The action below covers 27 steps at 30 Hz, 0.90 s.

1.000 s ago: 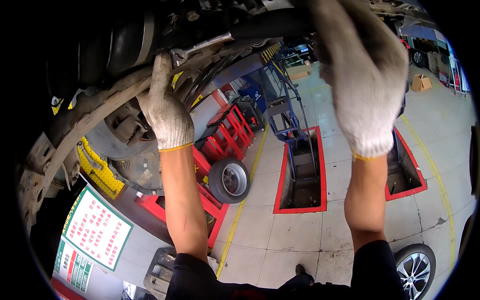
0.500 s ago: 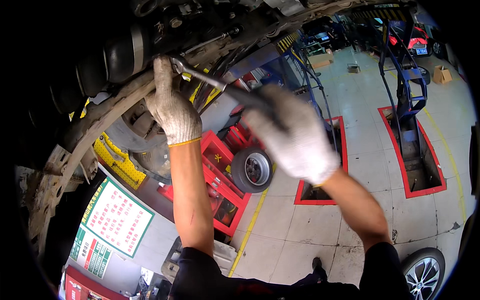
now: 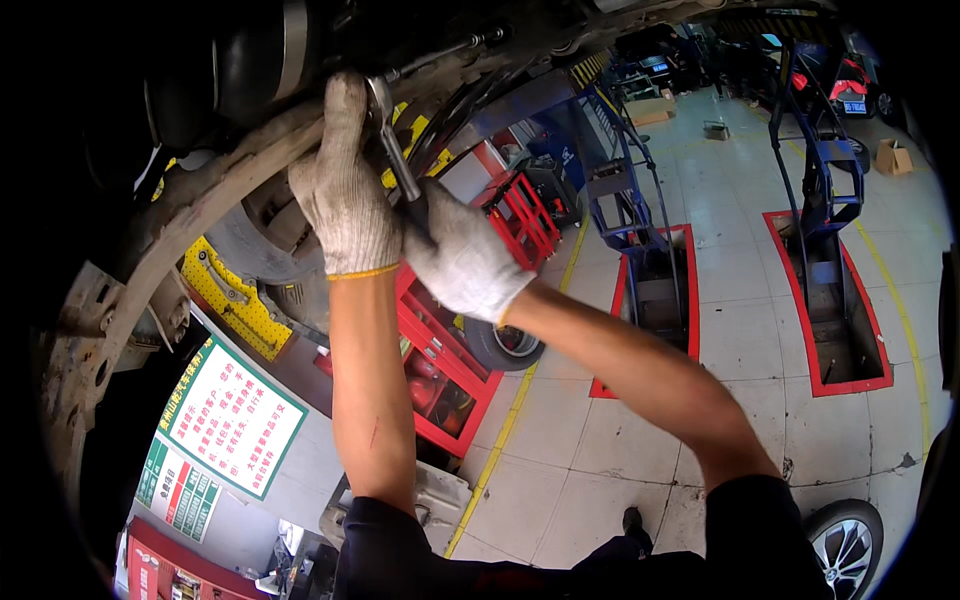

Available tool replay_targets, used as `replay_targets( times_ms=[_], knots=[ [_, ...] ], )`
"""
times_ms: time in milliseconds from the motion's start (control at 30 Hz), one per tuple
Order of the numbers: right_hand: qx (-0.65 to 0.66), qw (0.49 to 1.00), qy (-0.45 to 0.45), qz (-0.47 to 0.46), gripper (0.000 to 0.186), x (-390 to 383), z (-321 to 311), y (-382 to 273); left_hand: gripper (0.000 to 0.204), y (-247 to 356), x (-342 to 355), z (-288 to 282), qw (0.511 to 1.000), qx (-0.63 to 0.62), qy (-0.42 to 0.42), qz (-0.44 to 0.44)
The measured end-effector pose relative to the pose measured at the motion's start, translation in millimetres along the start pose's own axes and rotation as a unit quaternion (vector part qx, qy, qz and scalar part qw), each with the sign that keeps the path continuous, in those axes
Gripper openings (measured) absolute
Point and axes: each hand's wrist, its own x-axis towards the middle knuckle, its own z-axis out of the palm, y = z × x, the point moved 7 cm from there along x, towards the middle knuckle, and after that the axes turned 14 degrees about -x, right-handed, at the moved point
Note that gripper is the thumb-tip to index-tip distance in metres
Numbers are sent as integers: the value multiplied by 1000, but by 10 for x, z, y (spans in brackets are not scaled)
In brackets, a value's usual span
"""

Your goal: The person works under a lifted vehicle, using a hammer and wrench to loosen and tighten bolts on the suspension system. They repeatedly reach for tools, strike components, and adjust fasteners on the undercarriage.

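Observation:
Both my hands wear pale knitted work gloves and are raised to the underside of a lifted car. My right hand [image 3: 462, 262] is closed round the dark grip of a ratchet wrench [image 3: 396, 150], close beside my left wrist. The wrench's metal head is up at the car's dirty metal rail [image 3: 215, 205]. My left hand [image 3: 350, 205] is closed at that head, its fingers pressed together and pointing up. Some of its fingertips, and whatever the wrench is fitted on, are hidden from view.
Blue lift frames [image 3: 640, 200] stand in red-edged floor pits to the right. Below the car are a red cabinet [image 3: 440, 345] and a loose wheel [image 3: 490, 345]. Another wheel [image 3: 845, 550] lies at the lower right. A wall sign [image 3: 232, 418] hangs at the left.
My right hand has swung left, bringing the wrench handle from pointing right to pointing more steeply down, near my left wrist. My left hand stays at the wrench head.

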Motion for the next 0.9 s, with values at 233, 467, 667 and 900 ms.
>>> replay_targets(
  times_ms=[233,467,667,900],
  knots=[
    [-216,924,-299,101,32,699,-1600,-564,57,23,-119,-158,999,7,27,39],
    [42,988,131,65,15,-98,-77,-93,46,-8,-78,-7,1000,5,-24,1],
    [-50,974,-208,74,36,42,-358,-191,53,61,-169,-247,998,25,5,-59],
    [-114,942,-304,80,30,553,-1178,-411,52,-4,-118,-244,1000,-10,4,-1]
  ],
)
